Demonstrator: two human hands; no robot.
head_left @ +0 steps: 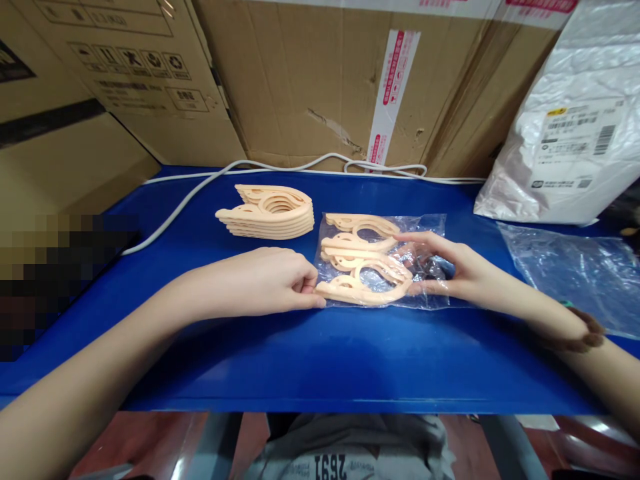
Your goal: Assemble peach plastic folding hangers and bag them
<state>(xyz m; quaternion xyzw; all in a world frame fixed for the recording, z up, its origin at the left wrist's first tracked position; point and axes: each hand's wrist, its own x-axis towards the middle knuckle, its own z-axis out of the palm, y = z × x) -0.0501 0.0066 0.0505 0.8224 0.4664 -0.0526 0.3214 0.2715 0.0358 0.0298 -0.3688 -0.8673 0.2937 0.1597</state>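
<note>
Two sets of peach-coloured plastic folding hangers [373, 291] lie side by side in a clear plastic bag [434, 230] on the blue table. My left hand [273, 280] is closed at the bag's lower left corner, thumb and curled fingers pinching its edge by a hanger tip. From the right, my right hand [450, 267] grips the rounded ends of the hangers, index finger above and thumb below. Its other fingers are partly hidden by the shiny film. Behind my left hand, a neat stack of matching folding hangers [270, 217] stands apart from the bag.
A flat clear plastic bag [575, 273] lies at the right, partly behind my right forearm. A white parcel bag [570, 133] with a label stands beyond it. Cardboard boxes [310, 80] line the back, and a white cable [200, 183] runs along their base.
</note>
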